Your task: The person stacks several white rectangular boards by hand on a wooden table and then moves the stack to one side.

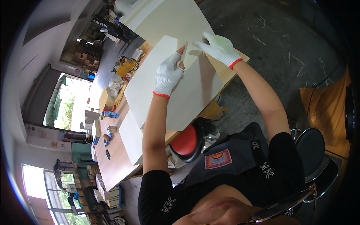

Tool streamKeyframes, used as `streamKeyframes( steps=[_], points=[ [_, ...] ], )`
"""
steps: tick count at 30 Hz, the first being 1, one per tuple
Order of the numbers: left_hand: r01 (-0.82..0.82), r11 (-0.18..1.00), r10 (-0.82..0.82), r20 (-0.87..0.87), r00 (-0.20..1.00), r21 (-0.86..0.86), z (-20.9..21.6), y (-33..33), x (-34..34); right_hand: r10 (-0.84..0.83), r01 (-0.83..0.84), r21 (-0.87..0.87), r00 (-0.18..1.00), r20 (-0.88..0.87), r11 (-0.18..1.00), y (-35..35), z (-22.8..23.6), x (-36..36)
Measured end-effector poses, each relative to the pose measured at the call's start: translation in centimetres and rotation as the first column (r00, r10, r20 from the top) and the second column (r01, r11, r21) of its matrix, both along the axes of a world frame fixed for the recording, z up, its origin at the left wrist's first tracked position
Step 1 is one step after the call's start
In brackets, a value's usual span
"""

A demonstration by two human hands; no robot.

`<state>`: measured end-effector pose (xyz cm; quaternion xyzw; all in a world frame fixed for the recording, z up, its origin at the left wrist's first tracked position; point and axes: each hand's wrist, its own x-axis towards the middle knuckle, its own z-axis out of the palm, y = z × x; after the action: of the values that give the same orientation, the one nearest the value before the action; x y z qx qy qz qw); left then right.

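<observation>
Past nearby sunglasses [275,210], reaching arms out — holding left hand [168,76], thumb and forefinger parted, over the white sheet [187,98]; extending right hand [220,48] by its far-right edge — cannot tell whether gripping.

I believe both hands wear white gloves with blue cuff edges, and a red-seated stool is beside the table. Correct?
Not entirely: the head view shows red cuff edges, not blue. The white gloves and red-seated stool beside the table are right.
</observation>
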<state>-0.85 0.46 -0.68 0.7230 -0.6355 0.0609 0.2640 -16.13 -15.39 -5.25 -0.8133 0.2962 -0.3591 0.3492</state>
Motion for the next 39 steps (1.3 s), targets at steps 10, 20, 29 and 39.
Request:
streamKeyframes(
  steps=[10,20,29,39],
  points=[
    [0.051,0.998,-0.046,-0.129,0.991,0.038,0.0,-0.4,1.0,0.142,-0.170,-0.460,0.985,-0.097,0.872,-1.6,0.3,2.5],
    [0.012,0.993,0.018,-0.253,0.967,0.114,0.3,-0.5,0.8,0.008,-0.023,0.058,0.971,0.238,0.998,-0.1,-3.3,4.6],
    [-0.017,0.985,0.072,-0.323,0.944,0.170,0.1,-0.4,0.7,0.049,-0.063,0.085,0.987,0.156,0.994,0.4,-2.6,3.7],
    [0.027,0.995,-0.014,-0.127,0.992,0.098,-0.3,-0.6,1.4,0.029,-0.041,0.044,0.970,0.243,0.998,1.0,-2.3,3.7]
  ],
)
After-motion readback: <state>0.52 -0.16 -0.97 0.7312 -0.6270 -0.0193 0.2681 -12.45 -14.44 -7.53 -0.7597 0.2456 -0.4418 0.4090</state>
